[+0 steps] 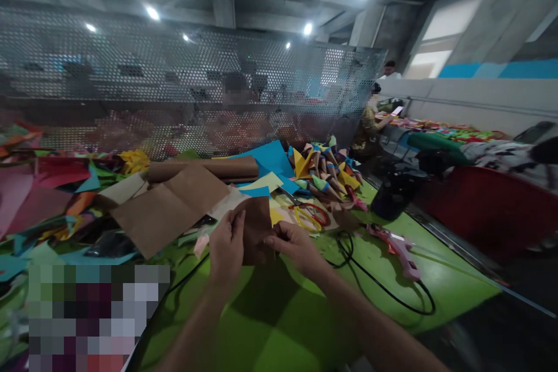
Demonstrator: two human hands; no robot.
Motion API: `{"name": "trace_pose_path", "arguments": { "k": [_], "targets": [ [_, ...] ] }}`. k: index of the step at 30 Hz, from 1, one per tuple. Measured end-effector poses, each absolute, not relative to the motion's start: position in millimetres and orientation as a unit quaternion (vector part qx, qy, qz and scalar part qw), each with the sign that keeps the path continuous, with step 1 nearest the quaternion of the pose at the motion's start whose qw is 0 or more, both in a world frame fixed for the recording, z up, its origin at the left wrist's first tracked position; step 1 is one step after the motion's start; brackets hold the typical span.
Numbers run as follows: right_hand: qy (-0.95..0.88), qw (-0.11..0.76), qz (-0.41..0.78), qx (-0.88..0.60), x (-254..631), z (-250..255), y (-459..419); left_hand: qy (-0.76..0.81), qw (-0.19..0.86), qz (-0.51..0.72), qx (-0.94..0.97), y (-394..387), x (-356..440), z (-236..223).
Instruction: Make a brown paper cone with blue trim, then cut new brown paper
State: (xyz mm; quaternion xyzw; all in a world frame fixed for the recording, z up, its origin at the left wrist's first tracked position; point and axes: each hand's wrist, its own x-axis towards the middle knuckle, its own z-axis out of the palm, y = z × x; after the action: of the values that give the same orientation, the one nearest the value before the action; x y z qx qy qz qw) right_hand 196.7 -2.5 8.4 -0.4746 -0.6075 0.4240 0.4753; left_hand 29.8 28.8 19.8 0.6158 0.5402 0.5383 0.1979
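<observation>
A small brown sheet point(256, 226), which looks like craft paper or felt, is held up over the green table point(340, 317). My left hand point(226, 250) grips its left edge, thumb on the near face. At the right edge my right hand point(296, 245) pinches it between thumb and fingers. Just behind lie scissors point(310, 216) with red and yellow handles. To the right rests a pink glue gun point(403, 253) with a black cord. A larger folded brown sheet point(172, 209) lies left of my hands.
A pile of small pointed cones point(325, 171) stands at the back right, near blue sheets point(274, 157). A brown roll point(203, 169) and many coloured scraps cover the left. A perforated metal screen point(187, 81) stands behind. Another person point(370, 122) sits at the far right table.
</observation>
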Motion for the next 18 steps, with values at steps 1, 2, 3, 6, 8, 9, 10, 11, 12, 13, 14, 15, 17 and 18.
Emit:
{"name": "trace_pose_path", "arguments": {
  "k": [1,2,3,6,8,9,10,11,12,13,14,15,17,18],
  "targets": [
    [-0.612,0.476,0.414,-0.477,198.1,8.9,-3.4,0.545,0.196,0.550,0.602,31.5,25.8,20.0],
    [-0.612,0.482,0.402,-0.482,200.6,9.9,-4.8,0.552,0.191,0.568,0.580,35.0,21.0,20.3],
    [-0.607,0.493,0.386,-0.489,204.4,11.2,-6.4,0.560,0.185,0.591,0.551,38.9,15.6,20.7],
    [-0.560,0.556,0.330,-0.518,222.7,14.5,-9.9,0.561,0.182,0.651,0.478,50.4,1.0,20.4],
    [-0.515,0.604,0.296,-0.532,237.0,14.5,-9.5,0.543,0.200,0.673,0.460,55.0,-3.5,18.3],
    [-0.493,0.624,0.282,-0.536,243.2,13.8,-8.5,0.532,0.215,0.680,0.457,56.1,-3.8,17.0],
    [-0.474,0.642,0.270,-0.539,248.3,12.8,-7.1,0.520,0.235,0.685,0.454,56.5,-3.1,15.7],
    [-0.459,0.655,0.260,-0.541,252.1,11.6,-5.6,0.509,0.257,0.689,0.448,56.5,-1.7,14.5],
    [-0.450,0.663,0.254,-0.542,254.5,10.5,-4.2,0.500,0.278,0.693,0.439,56.4,-0.1,13.6],
    [-0.444,0.667,0.249,-0.544,255.8,9.5,-2.9,0.492,0.295,0.697,0.430,56.1,1.4,13.1],
    [-0.444,0.666,0.247,-0.546,256.1,8.7,-1.9,0.485,0.308,0.702,0.421,56.0,2.7,13.0],
    [-0.447,0.661,0.247,-0.551,255.8,8.1,-1.1,0.479,0.315,0.708,0.413,56.0,3.5,13.1],
    [-0.465,0.638,0.247,-0.562,254.3,7.3,-0.3,0.467,0.325,0.716,0.404,56.2,4.1,14.2],
    [-0.481,0.620,0.247,-0.569,253.6,6.8,-0.1,0.463,0.331,0.718,0.401,56.3,4.0,14.9]
  ]
}}
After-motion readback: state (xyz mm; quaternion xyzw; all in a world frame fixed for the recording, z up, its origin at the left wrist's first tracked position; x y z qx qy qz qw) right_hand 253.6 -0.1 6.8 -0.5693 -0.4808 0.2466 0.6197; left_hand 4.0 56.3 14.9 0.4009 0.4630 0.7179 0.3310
